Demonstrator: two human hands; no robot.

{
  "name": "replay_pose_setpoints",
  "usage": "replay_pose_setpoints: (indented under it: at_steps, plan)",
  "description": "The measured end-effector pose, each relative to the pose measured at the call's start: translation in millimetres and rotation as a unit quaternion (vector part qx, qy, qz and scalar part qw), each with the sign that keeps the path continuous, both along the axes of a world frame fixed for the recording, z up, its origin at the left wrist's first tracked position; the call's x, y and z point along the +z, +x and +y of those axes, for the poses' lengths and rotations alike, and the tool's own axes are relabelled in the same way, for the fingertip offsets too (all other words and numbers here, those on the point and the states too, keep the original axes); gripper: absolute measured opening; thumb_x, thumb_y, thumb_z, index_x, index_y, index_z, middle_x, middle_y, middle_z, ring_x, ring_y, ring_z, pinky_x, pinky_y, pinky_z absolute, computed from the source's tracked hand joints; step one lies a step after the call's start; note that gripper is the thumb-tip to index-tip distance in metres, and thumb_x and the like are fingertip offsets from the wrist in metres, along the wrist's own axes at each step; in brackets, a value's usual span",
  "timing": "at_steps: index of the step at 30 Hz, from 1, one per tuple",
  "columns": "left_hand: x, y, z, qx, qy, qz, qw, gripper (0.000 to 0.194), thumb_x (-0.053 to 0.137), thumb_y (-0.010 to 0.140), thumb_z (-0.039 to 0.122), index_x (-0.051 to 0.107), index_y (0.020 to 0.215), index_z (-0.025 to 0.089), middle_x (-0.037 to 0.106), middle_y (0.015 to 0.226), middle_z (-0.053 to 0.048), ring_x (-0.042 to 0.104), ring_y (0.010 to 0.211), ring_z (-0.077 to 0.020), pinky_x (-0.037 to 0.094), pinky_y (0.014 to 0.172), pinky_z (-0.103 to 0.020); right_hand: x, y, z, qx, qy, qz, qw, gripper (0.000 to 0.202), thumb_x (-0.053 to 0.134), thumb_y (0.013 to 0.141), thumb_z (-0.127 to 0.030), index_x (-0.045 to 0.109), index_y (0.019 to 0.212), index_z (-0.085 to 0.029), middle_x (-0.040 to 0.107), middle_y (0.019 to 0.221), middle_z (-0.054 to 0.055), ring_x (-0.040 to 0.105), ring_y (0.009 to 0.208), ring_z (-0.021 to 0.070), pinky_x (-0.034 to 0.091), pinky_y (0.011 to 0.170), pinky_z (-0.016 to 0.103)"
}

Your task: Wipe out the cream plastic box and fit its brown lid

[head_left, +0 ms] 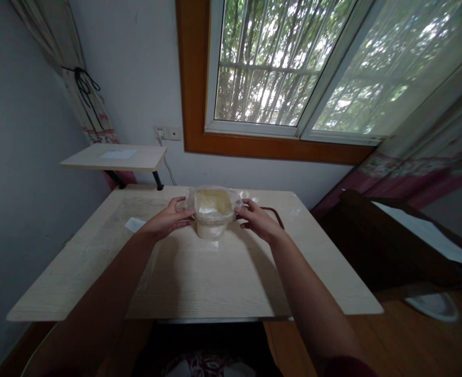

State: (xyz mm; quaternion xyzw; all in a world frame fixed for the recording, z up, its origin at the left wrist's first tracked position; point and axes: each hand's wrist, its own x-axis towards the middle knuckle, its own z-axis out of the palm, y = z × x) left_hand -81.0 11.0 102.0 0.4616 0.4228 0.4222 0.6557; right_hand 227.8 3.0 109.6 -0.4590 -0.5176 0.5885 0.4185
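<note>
A small, pale, ribbed plastic container [211, 229] stands upright on the table. Over its top lies a clear plastic cover [214, 201], with something yellowish showing through it. At the container's left side, my left hand [172, 219] pinches the edge of the cover between thumb and fingers. My right hand [256, 219] grips the opposite edge in the same way. Both hands are level with the container's rim, and the cover stretches between them. Whether the fingers also touch the container's wall I cannot tell.
A thin brown curved strip [276, 214] lies behind my right hand. On the light wooden table [223, 288], a clear sheet and a white paper piece [135, 224] lie at left. A raised shelf [144, 157] stands at the back left; dark furniture [404, 246] is at right.
</note>
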Motion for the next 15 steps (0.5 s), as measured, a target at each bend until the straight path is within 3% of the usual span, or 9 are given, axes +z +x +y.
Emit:
replay_pose_setpoints:
  at_steps: [6, 15]
  plan:
    - [-4.9, 7, 6, 0.026, 0.004, -0.022, 0.999, 0.082, 0.085, 0.071, 0.021, 0.036, 0.136, 0.025, 0.066, 0.108, -0.009, 0.069, 0.097, -0.0199, 0.058, 0.089, -0.037, -4.3, -16, 2, -0.015, 0.016, 0.018, 1.000, 0.043, 0.083, 0.070, -0.040, 0.059, 0.103, -0.025, 0.063, 0.097, 0.001, 0.060, 0.082, 0.0143, 0.046, 0.063, 0.024]
    - [-6.3, 9, 22, 0.070, 0.030, -0.018, 0.997, 0.072, 0.083, 0.071, 0.017, 0.042, 0.130, 0.023, 0.064, 0.099, -0.006, 0.068, 0.081, -0.0151, 0.058, 0.071, -0.029, -8.6, -31, 12, -0.065, 0.009, 0.088, 0.994, 0.046, 0.088, 0.059, -0.038, 0.056, 0.088, -0.021, 0.061, 0.073, -0.003, 0.057, 0.063, 0.0108, 0.040, 0.055, 0.023]
